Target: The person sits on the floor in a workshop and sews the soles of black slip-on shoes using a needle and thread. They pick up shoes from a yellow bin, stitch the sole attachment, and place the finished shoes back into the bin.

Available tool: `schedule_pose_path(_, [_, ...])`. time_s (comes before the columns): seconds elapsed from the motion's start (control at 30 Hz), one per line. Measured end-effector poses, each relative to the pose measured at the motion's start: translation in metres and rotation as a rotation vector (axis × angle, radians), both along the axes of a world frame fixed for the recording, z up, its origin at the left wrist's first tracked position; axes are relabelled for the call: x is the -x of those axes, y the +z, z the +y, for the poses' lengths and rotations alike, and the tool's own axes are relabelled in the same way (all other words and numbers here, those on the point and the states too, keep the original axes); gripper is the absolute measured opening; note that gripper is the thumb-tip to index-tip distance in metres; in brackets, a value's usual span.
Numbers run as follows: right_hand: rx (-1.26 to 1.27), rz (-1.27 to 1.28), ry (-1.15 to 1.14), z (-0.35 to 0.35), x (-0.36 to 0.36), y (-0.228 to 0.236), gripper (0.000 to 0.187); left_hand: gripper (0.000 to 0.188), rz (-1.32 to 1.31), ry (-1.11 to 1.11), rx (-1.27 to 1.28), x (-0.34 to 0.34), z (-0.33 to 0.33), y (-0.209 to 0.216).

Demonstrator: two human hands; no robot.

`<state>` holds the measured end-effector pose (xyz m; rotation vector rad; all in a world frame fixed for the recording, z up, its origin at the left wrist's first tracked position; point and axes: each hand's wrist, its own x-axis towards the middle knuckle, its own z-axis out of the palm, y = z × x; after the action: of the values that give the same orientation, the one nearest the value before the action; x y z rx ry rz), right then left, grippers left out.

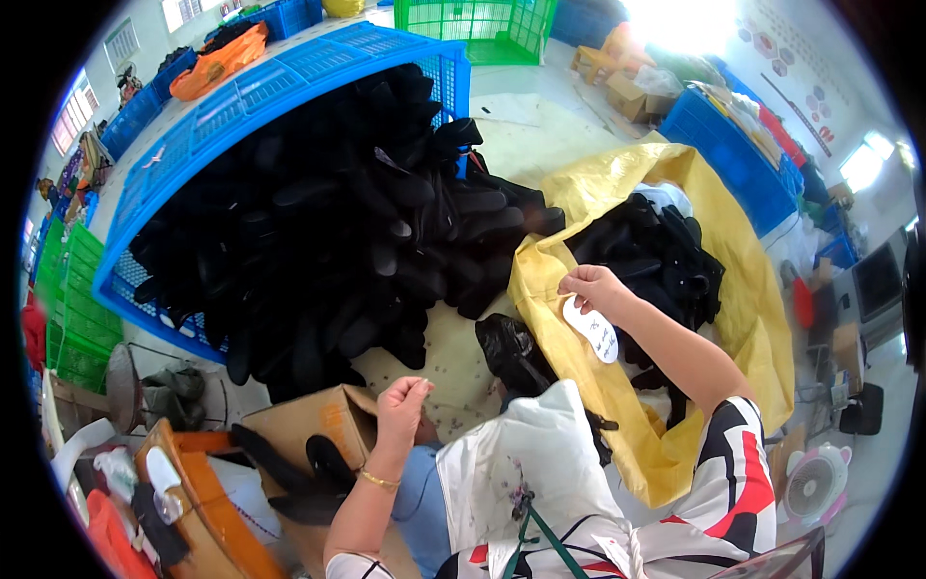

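Observation:
My right hand (593, 289) pinches the top of a white sole-shaped tag (591, 329) with handwriting on it. It is over the near left side of an open yellow woven sack (762, 261), which holds black fabric pieces (632, 236). My left hand (399, 409) is raised over the floor between a cardboard box (313, 421) and my lap, its thumb and fingertips pressed together. Whatever they hold, if anything, is too small to make out. Beyond it, black sock-shaped pieces (318, 222) spill in a big heap from a tipped blue plastic crate (241, 92).
A black plastic bag (511, 352) lies against the sack. White cloth (511, 449) covers my lap. An orange-brown wooden stand (207, 502) is at the lower left, a small fan (816, 482) at the lower right. Green crates (473, 43) and blue bins (719, 159) stand farther off.

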<state>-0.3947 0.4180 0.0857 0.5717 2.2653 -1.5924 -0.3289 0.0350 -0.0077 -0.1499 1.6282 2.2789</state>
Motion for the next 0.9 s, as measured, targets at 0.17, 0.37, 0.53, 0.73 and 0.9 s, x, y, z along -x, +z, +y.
schedule_pose_path(0.17, [-0.185, 0.002, -0.037, 0.03, 0.123, -0.063, 0.019, 0.011, -0.049, 0.143, 0.119, 0.062, -0.026, -0.083])
schedule_pose_path(0.37, [-0.411, 0.085, -0.089, 0.082, 0.277, -0.169, 0.017, 0.012, -0.176, 0.28, 0.191, 0.115, -0.039, -0.166])
schedule_pose_path(0.53, [-0.689, 0.176, -0.137, 0.11, 0.376, -0.232, 0.024, 0.013, -0.458, 0.27, 0.174, 0.132, -0.03, -0.157])
schedule_pose_path(0.73, [-1.124, 0.22, -0.053, 0.162, 0.474, -0.267, 0.033, 0.011, -0.527, 0.286, 0.233, 0.128, -0.05, -0.212])
schedule_pose_path(0.9, [-1.126, 0.22, -0.031, 0.167, 0.544, -0.292, 0.034, 0.007, -0.376, 0.076, 0.494, 0.12, -0.056, -0.241])
